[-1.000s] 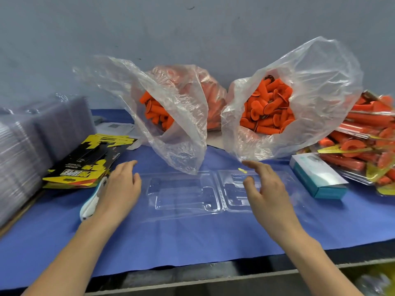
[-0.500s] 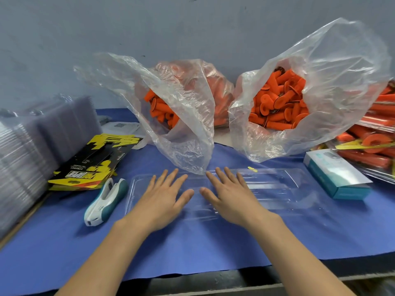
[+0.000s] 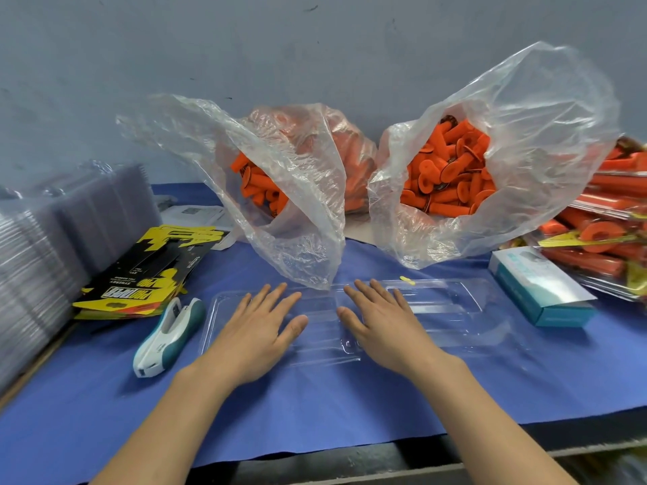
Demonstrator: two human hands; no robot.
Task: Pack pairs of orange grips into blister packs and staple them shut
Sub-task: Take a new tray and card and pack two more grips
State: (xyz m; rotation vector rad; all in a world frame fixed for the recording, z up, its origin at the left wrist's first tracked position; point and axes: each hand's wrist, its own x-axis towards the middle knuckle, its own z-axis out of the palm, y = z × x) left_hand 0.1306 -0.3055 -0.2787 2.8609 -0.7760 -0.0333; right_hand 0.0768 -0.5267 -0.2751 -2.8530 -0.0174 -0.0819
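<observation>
While both hands rest palm-down with fingers straight and slightly spread, they press on the clear moulded plastic blister pack (image 3: 451,309), which lies opened flat on the blue-covered worktop (image 3: 350,407). Neither hand grips anything. The left hand (image 3: 259,330) covers the left half of the pack. The right hand (image 3: 381,327) lies just beside it, near the middle of the pack, thumbs close but not touching. The right half of the pack extends uncovered beyond the right hand, with a small yellow scrap (image 3: 408,280) at its far edge. No grips are seated in the pack.

Loose orange cylindrical grips (image 3: 451,176) fill the open clear plastic bag on the right (image 3: 546,141), behind the pack. A second clear plastic bag on the left (image 3: 301,218) holds more orange grips (image 3: 259,187); its lower fold hangs over the far edge of the pack, just beyond the fingertips.

A white and teal stapler (image 3: 168,337) lies on the worktop just left of the left hand. Beyond it lies a pile of yellow and black printed cards (image 3: 150,274), and a stack of clear empty blister packs (image 3: 52,246) stands at the far left. A teal and white box (image 3: 539,288) sits to the right of the pack, with filled packs of orange grips (image 3: 602,232) piled behind it.
</observation>
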